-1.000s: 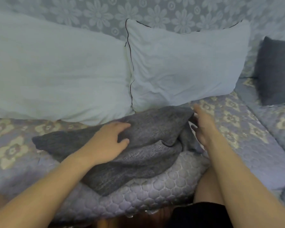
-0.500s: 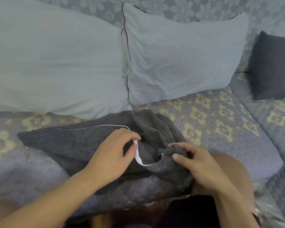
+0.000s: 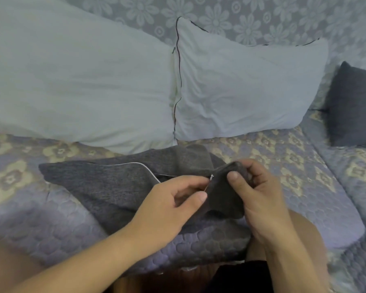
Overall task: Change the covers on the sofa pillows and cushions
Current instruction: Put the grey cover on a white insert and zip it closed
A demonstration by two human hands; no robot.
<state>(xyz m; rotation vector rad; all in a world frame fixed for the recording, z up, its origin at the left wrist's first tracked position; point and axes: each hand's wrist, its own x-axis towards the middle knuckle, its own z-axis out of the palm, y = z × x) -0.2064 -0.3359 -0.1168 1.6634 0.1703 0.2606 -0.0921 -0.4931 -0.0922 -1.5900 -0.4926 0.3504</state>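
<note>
A person's two bare forearms reached in from the bottom of the view toward a sofa seat covered in a quilted lilac throw with pale flower motifs. On the seat, just in front of the person, lay an empty dark grey cushion cover, flat and crumpled, its left corner pointing toward the left side of the seat and its right end gathered up between the hands. A thin white zipper line ran along the cover's upper edge and curved down toward the hands. The left hand rested on the cover with its fingers curled, thumb and forefinger closing at the small pale zipper pull at the end of that line; whether they actually gripped the pull could not be told for certain. The right hand pinched the bunched right end of the cover, its thumb pressed on the front of the fabric and the other fingers curled behind it. Behind the cover, leaning against the floral-patterned sofa back, stood two large bare white pillows side by side and touching: the left pillow wide and plump, the right pillow edged with dark piping. Farther right, on the adjoining seat section, a dark grey covered cushion leaned upright, well apart from the hands. A bare knee showed below the right forearm.
</note>
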